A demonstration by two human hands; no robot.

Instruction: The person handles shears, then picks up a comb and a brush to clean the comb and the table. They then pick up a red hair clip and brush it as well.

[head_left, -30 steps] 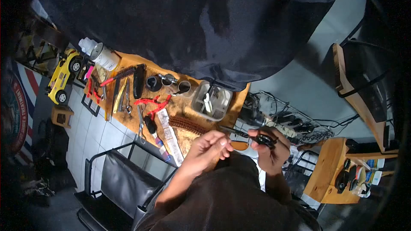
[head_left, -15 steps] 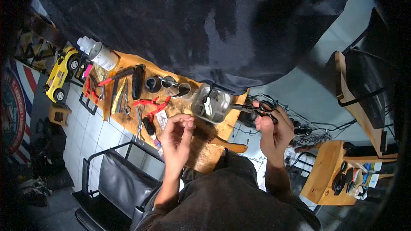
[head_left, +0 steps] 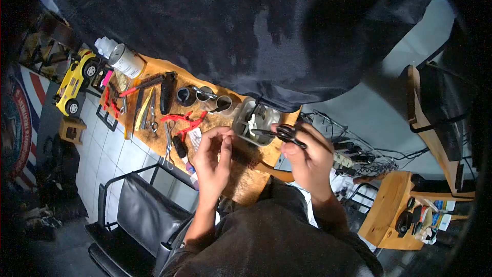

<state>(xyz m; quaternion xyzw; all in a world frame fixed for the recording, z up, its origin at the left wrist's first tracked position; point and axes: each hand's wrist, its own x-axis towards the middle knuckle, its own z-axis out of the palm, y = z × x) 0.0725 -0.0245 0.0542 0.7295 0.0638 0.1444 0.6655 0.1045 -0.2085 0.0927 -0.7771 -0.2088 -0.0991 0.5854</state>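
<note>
My right hand (head_left: 313, 161) grips a pair of scissors (head_left: 287, 133) by the black handles, with the blades pointing left over the metal tray (head_left: 237, 136). Thumb and fingers of my left hand (head_left: 212, 161) are pinched together at the tray's left side; whatever they hold, if anything, is too small to make out. Light-coloured items (head_left: 251, 124) lie inside the tray. Below it, a curved wooden handle (head_left: 279, 174) rests on the wooden table (head_left: 243, 187), partly behind my right hand. Red clips (head_left: 192, 124) lie left of the tray.
Cups (head_left: 185, 96), several combs and scissors (head_left: 169, 146), and a spray can (head_left: 125, 61) stand or lie on the table. Dark cloth (head_left: 215, 25) covers the far side. A black chair (head_left: 148, 205) is at lower left, cables (head_left: 379, 154) at right, and a yellow toy car (head_left: 77, 82) at far left.
My right hand has brought the scissors left, closer to my left hand and over the tray. My left hand keeps its pinch in nearly the same place. The view has shifted slightly.
</note>
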